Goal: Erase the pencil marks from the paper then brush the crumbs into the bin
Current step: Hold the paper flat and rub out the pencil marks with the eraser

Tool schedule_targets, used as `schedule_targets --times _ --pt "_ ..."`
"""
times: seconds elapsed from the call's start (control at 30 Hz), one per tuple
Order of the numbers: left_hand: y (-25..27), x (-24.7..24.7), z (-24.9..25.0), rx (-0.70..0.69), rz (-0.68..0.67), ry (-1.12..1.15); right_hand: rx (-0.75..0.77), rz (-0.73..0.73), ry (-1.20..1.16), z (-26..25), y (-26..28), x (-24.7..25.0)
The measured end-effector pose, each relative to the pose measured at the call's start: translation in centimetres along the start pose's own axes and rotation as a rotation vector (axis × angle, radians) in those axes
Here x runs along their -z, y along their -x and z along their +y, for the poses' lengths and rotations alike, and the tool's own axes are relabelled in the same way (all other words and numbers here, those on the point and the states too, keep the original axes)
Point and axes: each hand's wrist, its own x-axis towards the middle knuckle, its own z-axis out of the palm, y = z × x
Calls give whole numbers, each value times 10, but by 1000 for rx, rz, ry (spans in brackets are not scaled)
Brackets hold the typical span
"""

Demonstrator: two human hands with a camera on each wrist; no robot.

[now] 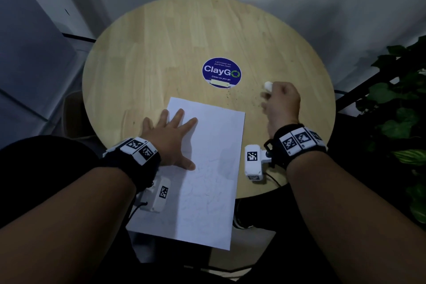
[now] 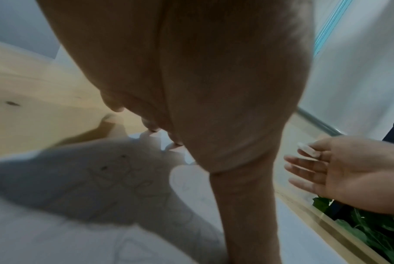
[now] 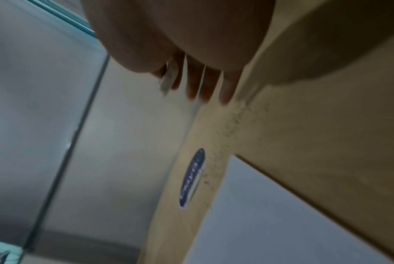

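Round wooden table (image 1: 161, 37), left hand (image 1: 170, 138) flat on paper (image 1: 207, 168), right hand (image 1: 282, 104) pinching eraser (image 1: 268, 85)

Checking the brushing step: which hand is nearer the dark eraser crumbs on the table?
Right. The right hand is beside the crumbs beyond the paper; the left hand lies flat on the paper, farther away.
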Motion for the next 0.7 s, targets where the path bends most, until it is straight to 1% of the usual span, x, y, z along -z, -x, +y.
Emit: schedule_targets --times 0.03,0.13,0.2,0.33,0.4,0.47,0.53,0.7 --pt "0 2 0 2 -7 -9 -12 -122 33 -6 7 0" --pt "3 8 2 -15 -6 -43 16 -465 308 -16 32 7" --pt "7 9 11 -78 21 -57 16 -593 463 -14 48 16" --pt "8 -1 45 -233 84 -6 -133 -667 542 17 69 32" --pt "3 -11 60 -263 100 21 -151 -721 590 29 75 39" --pt "-3 -21 68 -257 114 15 -143 -729 617 36 78 42" --pt "-6 -27 70 -246 130 -12 -127 -707 634 40 80 43" --pt "-10 -34 70 -206 121 -41 -2 -629 705 50 83 46"
